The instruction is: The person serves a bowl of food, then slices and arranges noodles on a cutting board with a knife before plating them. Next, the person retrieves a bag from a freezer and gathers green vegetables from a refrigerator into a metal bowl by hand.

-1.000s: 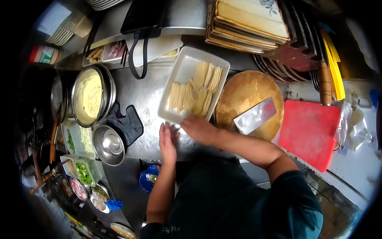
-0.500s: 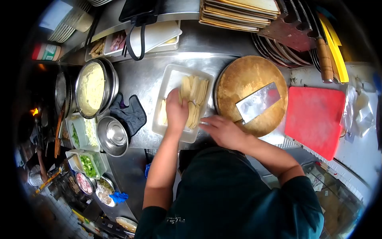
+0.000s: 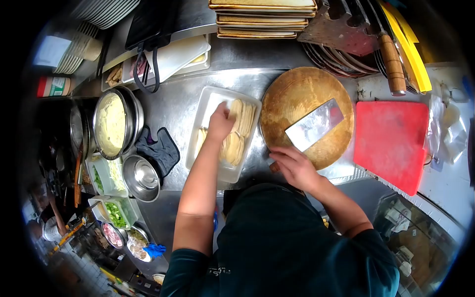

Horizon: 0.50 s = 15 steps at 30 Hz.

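Holds the left hand [image 3: 220, 123] in over the white tray [image 3: 209, 103], with its fingers drawn narrow and curled down at the left edge of the pale yellow slices [image 3: 244, 118]. Cannot tell from this view of any slice pinched there. Shows long, thin, flat slices, rounded at the ends and creamy in tone, overlapping side by side in close rows. Runs in one neat row just right of the left fingers, in another, more loosely fanned, below them, and in a third to their lower left, partly hidden behind the wrist. Leaves white tray floor in sight above and to the left of these fingers.

Keeps the right hand [image 3: 297, 171] at the near edge of the round wooden board [image 3: 292, 94], with fingers loosely bent, fairly close together, beside the wooden handle [image 3: 274, 168] of the cleaver [image 3: 315, 124]. Cannot tell of a grip on it. Lies flat on the board to the upper right of the right fingers, with a broad, bright blade. Spreads a red board [image 3: 391, 143] well to the right of them, and on the steel surface [image 3: 173, 106], left of the left fingers, a dark gray cloth [image 3: 162, 152].
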Each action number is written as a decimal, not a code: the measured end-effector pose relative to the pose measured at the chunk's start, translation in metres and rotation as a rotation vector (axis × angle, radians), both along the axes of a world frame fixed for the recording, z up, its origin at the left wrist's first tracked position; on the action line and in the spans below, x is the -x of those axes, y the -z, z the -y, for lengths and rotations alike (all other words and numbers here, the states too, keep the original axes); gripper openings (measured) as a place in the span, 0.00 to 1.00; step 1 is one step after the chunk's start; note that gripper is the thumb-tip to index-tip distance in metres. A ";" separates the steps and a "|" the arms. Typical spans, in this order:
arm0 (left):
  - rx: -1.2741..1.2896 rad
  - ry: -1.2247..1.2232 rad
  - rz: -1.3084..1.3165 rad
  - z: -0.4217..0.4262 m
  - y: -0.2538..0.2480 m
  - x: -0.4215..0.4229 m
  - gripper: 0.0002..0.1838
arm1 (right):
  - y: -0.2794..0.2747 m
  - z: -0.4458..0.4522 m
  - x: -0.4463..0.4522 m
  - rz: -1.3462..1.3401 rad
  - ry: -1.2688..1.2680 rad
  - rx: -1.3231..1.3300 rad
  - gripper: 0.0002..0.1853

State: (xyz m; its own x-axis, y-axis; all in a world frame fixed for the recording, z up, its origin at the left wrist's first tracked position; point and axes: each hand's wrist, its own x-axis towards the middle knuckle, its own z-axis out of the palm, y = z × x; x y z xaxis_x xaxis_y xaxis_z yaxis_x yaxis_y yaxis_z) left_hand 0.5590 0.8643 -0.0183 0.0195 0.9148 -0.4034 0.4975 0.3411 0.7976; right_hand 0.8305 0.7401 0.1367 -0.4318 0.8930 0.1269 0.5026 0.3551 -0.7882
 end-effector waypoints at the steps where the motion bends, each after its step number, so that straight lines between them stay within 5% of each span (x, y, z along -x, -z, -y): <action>1: 0.134 -0.099 0.155 -0.002 0.002 0.000 0.38 | 0.001 -0.001 -0.002 0.008 0.004 -0.007 0.18; 5: 0.253 -0.165 0.267 -0.008 0.012 0.001 0.31 | 0.004 -0.009 -0.011 0.027 0.035 -0.042 0.17; 11: 0.195 -0.079 0.033 -0.012 0.023 0.002 0.17 | -0.006 -0.018 -0.022 0.049 0.098 -0.056 0.15; 15: 0.232 -0.319 0.229 -0.010 0.010 0.003 0.17 | -0.004 -0.017 -0.031 0.084 0.133 -0.080 0.13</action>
